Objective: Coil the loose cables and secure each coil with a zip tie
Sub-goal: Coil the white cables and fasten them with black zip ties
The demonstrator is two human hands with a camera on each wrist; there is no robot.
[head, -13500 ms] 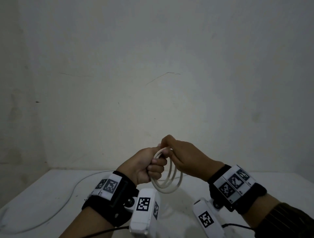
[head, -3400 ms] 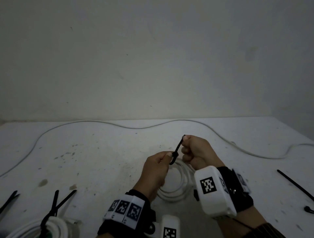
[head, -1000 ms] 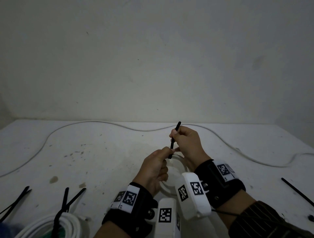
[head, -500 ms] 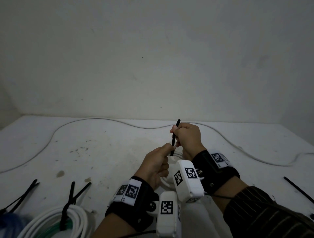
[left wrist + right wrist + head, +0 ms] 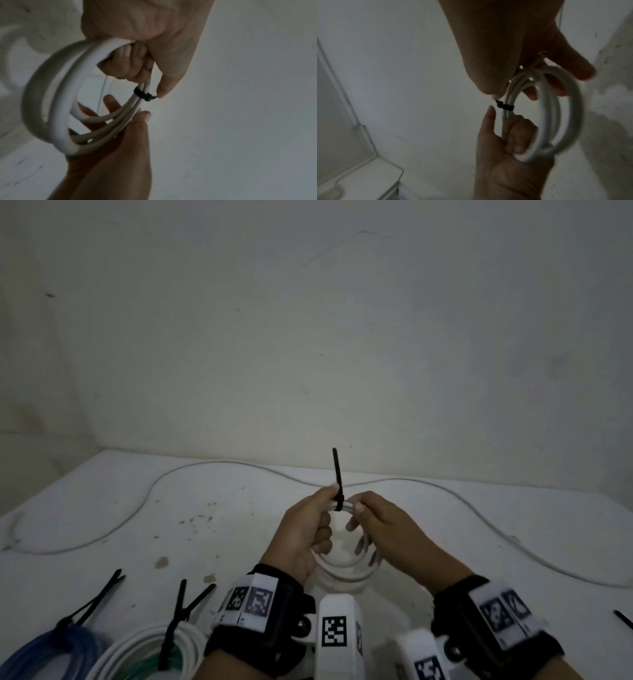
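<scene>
At the table's centre both hands hold up a small white cable coil (image 5: 342,573). A black zip tie (image 5: 338,491) is cinched round the coil's top strands, its tail standing straight up. My left hand (image 5: 323,508) grips the coil just left of the tie, fingers curled round the strands (image 5: 130,70). My right hand (image 5: 359,518) pinches the coil just right of the tie, thumb on top and fingers reaching through the loop. The tie's band (image 5: 506,106) sits between the two thumbs in the right wrist view.
A long loose white cable (image 5: 239,463) snakes across the back of the table (image 5: 102,525). At the front left lie a blue coil (image 5: 51,652) and a white coil (image 5: 154,652), each with a black tie. Another black zip tie (image 5: 623,619) lies at the right edge.
My right hand has let go of the tie's tail and dropped onto the coil beside the tie. More of the tail now stands free above the coil.
</scene>
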